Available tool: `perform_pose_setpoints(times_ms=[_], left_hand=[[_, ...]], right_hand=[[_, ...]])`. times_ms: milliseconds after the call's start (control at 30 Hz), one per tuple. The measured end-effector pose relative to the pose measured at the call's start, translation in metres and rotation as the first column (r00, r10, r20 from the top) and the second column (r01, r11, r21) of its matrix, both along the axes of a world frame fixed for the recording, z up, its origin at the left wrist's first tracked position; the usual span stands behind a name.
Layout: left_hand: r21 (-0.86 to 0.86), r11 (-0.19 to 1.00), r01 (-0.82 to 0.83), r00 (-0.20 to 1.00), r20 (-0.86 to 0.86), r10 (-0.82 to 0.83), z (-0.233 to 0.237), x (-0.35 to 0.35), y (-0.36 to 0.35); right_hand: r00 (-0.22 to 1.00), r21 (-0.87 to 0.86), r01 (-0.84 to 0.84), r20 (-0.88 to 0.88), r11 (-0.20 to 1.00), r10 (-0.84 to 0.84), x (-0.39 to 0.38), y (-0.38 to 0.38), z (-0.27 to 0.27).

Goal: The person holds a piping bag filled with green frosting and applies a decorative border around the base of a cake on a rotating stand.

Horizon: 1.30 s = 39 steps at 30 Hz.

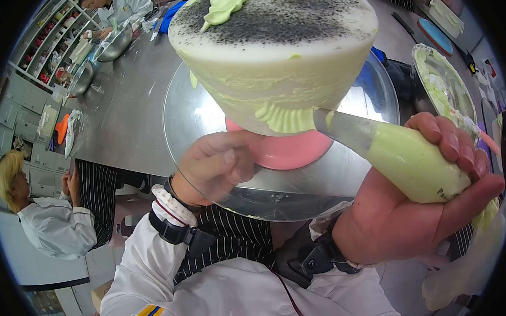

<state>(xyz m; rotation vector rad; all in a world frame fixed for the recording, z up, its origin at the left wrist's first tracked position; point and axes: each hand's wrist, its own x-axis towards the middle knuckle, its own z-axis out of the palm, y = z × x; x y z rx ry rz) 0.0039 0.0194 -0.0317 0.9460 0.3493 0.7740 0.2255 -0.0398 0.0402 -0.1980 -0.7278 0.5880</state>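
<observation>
Sitting at far left, a co-worker (52, 217) in a white jacket was beside the steel table (127, 112), which had bare room along its near edge. The left hand (214, 165) had its fingers curled closed on the near rim of the glass turntable (195, 121). The cake (271, 61), its top dusted dark, stood centred there on a pink stand (286, 151), with a wide glass margin around it. A metal nozzle (342, 128) touched the cake's lower edge at a green ruffle. The right hand (419, 207) gripped the piping bag (417, 162) tight. The print on the bag read only "Pa"; the rest was hidden. A bowl of green cream (447, 87) sat close by the turntable's right rim.
</observation>
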Motion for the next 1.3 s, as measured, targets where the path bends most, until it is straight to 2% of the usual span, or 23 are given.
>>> perform_pose_setpoints(times_ms=[400,1300], left_hand=[[-0.007,1.0,0.015,1.0,0.01,-0.015,-0.003,-0.0004,-0.0059],[-0.008,1.0,0.01,1.0,0.016,-0.01,-0.0002,-0.0005,0.0009]], right_hand=[[0.997,0.016,-0.062,-0.045,0.998,0.063,-0.0015,-0.0049,-0.0005],[1.0,0.0,-0.014,-0.001,1.0,0.014,-0.0013,-0.0007,0.0006]])
